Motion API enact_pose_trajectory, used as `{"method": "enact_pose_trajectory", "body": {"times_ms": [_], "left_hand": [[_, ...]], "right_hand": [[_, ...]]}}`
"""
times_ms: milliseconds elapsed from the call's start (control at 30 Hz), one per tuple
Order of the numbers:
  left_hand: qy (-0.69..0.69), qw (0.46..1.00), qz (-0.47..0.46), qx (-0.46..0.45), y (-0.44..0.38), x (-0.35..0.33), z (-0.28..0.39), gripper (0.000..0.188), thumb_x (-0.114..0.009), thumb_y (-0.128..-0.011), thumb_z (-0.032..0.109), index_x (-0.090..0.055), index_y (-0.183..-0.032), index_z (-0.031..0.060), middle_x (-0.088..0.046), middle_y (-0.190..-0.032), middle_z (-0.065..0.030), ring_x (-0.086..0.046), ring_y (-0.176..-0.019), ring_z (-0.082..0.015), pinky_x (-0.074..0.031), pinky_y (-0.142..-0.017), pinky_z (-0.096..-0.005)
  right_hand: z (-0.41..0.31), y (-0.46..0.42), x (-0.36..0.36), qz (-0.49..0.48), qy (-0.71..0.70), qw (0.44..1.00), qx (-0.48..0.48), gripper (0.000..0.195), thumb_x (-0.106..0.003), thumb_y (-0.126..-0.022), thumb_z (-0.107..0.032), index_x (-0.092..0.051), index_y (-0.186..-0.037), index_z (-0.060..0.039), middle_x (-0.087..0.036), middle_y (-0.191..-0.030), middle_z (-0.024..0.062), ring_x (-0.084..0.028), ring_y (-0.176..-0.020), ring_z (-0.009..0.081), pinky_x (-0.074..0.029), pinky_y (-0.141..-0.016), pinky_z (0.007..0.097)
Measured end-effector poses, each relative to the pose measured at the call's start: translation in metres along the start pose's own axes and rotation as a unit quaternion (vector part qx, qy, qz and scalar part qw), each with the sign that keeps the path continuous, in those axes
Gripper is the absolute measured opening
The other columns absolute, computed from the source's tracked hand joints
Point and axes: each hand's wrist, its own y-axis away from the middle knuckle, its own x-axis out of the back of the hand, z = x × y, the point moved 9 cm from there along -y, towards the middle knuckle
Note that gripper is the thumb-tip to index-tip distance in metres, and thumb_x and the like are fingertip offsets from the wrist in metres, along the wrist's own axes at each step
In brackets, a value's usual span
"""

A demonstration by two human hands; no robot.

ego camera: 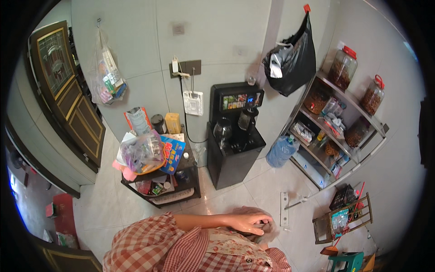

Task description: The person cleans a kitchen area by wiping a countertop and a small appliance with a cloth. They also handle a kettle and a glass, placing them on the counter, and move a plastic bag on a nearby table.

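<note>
A thin, translucent plastic bag (271,232) with something dark in it is held close to the front of my body, at the bottom of the view. My left hand (249,223) reaches across from the left and lies over the bag's top, thumb and fingers closing on it. What exactly is pinched there is too small to tell. Beneath the bag only a sliver of my right hand (263,245) shows, below the left thumb; its fingers are hidden. A checked red-and-white garment and a floral apron (231,240) cover my front.
Ahead stands a black water dispenser (231,170) with glass pots. To its left is a cluttered dark side table (195,176). On the right are a metal shelf rack (334,141) with jars, a water bottle (281,153), a power strip (284,209), a wooden chair (323,229) and a green stool (346,261).
</note>
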Motion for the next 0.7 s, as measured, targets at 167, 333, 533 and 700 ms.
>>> {"method": "enact_pose_trajectory", "body": {"times_ms": [167, 333, 533, 700], "left_hand": [[0.006, 0.976, 0.209, -0.059, 0.087, 0.112, -0.021, 0.053, -0.07, -0.089, 0.022, -0.048, -0.134, 0.0071, -0.051, -0.127, -0.0107, -0.055, -0.105, -0.0171, -0.05, -0.084, -0.032], [0.081, 0.944, 0.307, 0.084, 0.197, 0.19, -0.109, 0.061, -0.073, -0.087, 0.028, -0.045, -0.137, 0.0062, -0.052, -0.13, -0.0134, -0.054, -0.113, -0.0212, -0.05, -0.087, -0.033], [0.133, 0.902, 0.375, -0.164, 0.205, 0.23, -0.069, 0.065, -0.068, -0.09, 0.024, -0.037, -0.143, 0.0032, -0.049, -0.137, -0.0152, -0.044, -0.128, -0.0283, -0.037, -0.106, -0.0391], [0.361, 0.846, 0.388, -0.061, 0.184, 0.261, -0.161, 0.045, -0.053, -0.096, 0.02, -0.044, -0.138, 0.0045, -0.049, -0.139, -0.0094, -0.046, -0.129, -0.0254, -0.035, -0.11, -0.0418]], "right_hand": [[0.023, -0.081, -0.094, -0.061, 0.092, 0.993, -0.026, 0.033, -0.061, -0.093, -0.018, -0.059, -0.124, -0.0077, -0.062, -0.119, 0.0059, -0.056, -0.112, 0.0203, -0.048, -0.092, 0.0402], [0.031, -0.17, -0.19, -0.09, 0.16, 0.983, 0.031, 0.03, -0.061, -0.092, -0.016, -0.061, -0.12, -0.0071, -0.063, -0.117, 0.005, -0.057, -0.11, 0.0197, -0.047, -0.093, 0.038], [0.002, -0.239, -0.242, -0.039, 0.451, 0.873, 0.183, 0.027, -0.062, -0.091, -0.014, -0.064, -0.116, -0.0065, -0.064, -0.115, 0.0038, -0.058, -0.108, 0.0189, -0.045, -0.095, 0.0354], [-0.039, -0.283, -0.276, -0.086, 0.665, 0.699, 0.248, 0.025, -0.062, -0.09, -0.013, -0.066, -0.113, -0.006, -0.066, -0.114, 0.0029, -0.059, -0.107, 0.0182, -0.044, -0.096, 0.0332]]}}
